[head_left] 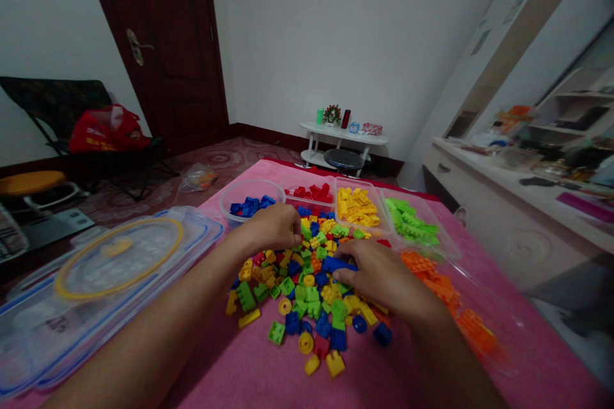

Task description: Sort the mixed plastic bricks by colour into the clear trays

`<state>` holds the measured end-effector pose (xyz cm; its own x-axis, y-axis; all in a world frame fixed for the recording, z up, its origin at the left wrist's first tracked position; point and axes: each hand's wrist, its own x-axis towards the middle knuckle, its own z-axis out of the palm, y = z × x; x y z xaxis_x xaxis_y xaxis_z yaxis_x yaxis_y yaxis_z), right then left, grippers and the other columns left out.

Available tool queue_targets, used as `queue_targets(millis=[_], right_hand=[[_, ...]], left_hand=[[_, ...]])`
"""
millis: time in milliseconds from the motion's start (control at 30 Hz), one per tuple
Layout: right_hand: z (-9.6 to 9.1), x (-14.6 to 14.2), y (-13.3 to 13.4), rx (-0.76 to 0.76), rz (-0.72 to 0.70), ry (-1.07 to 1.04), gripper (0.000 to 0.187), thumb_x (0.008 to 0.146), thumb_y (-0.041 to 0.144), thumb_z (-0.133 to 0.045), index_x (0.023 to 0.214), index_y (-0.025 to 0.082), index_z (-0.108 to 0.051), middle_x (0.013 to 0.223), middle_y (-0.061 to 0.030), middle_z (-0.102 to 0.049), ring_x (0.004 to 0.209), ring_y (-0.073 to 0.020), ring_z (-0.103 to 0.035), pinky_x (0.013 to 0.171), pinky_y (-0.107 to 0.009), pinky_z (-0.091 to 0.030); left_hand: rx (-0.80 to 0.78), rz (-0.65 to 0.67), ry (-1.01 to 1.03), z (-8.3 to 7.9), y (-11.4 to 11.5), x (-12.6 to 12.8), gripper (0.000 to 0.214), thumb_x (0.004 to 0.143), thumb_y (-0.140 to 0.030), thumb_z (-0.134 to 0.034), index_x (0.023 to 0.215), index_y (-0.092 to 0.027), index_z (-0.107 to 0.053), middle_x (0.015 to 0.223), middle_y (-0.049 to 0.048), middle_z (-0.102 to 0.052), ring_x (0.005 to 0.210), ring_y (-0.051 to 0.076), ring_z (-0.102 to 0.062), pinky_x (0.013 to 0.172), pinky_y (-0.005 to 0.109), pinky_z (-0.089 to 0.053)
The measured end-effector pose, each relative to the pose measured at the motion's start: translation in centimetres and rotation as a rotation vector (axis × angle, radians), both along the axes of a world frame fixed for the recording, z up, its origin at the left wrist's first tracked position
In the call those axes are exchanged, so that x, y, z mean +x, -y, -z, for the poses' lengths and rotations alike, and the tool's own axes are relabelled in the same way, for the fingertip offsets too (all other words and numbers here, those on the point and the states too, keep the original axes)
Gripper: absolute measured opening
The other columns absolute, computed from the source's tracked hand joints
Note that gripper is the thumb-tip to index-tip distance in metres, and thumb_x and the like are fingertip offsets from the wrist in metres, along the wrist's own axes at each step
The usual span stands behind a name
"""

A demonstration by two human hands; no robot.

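A heap of mixed toy building bricks in yellow, green, blue, red and orange lies on the pink cloth in front of me. My left hand reaches to the far left side of the heap, its fingers curled down and together; what they hold, if anything, is hidden. On the right side of the heap, my right hand has a blue brick between thumb and fingers. Beyond my left hand stands a round clear tub with blue bricks in it.
Clear boxes hold red bricks, yellow bricks, green bricks and orange bricks along the far and right sides. Stacked clear lids lie at the left. A white shelf table stands by the wall.
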<state>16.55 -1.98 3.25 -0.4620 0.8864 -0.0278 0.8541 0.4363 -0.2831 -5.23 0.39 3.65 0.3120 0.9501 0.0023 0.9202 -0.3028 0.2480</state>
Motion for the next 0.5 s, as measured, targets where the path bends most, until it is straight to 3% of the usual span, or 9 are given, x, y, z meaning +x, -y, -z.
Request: queue_targets(millis=[167, 300, 400, 500], right_hand=[[0.1, 0.7, -0.2, 0.014, -0.010, -0.022, 0.027, 0.072, 0.031, -0.067, 0.098, 0.027, -0.070, 0.099, -0.0047, -0.070, 0.090, -0.0224, -0.063, 0.072, -0.029, -0.041], [0.2, 0.8, -0.6, 0.038, -0.024, -0.018, 0.021, 0.072, 0.033, -0.067, 0.091, 0.026, -0.070, 0.091, -0.0037, -0.071, 0.083, -0.0215, -0.064, 0.066, -0.028, -0.039], [0.0, 0.9, -1.0, 0.105, 0.016, -0.013, 0.019, 0.073, 0.033, -0.065, 0.089, 0.025, -0.070, 0.089, -0.0043, -0.071, 0.083, -0.0220, -0.064, 0.065, -0.028, -0.038], [-0.4, 1.3, -1.4, 0.143, 0.096, -0.006, 0.018, 0.073, 0.032, -0.064, 0.087, 0.023, -0.071, 0.086, -0.0052, -0.071, 0.081, -0.0213, -0.063, 0.063, -0.028, -0.036]], left_hand=[[0.177, -0.122, 0.141, -0.8, -5.4, 1.6, 0.022, 0.069, -0.022, -0.056, 0.079, -0.014, -0.075, 0.073, 0.0078, -0.070, 0.069, 0.018, -0.061, 0.065, 0.025, -0.043], [0.241, -0.138, 0.134, -2.0, -9.4, 2.4, 0.031, 0.073, -0.020, -0.055, 0.098, -0.013, -0.073, 0.091, 0.0102, -0.071, 0.083, 0.020, -0.062, 0.074, 0.026, -0.045], [0.221, -0.080, 0.113, -2.2, -9.1, 2.8, 0.040, 0.070, -0.017, -0.057, 0.108, -0.018, -0.070, 0.097, 0.0086, -0.071, 0.089, 0.020, -0.062, 0.078, 0.025, -0.044], [0.178, -0.008, 0.045, -1.5, -6.0, 3.1, 0.033, 0.071, -0.019, -0.057, 0.100, -0.020, -0.072, 0.097, 0.0085, -0.071, 0.087, 0.021, -0.062, 0.074, 0.027, -0.045]])
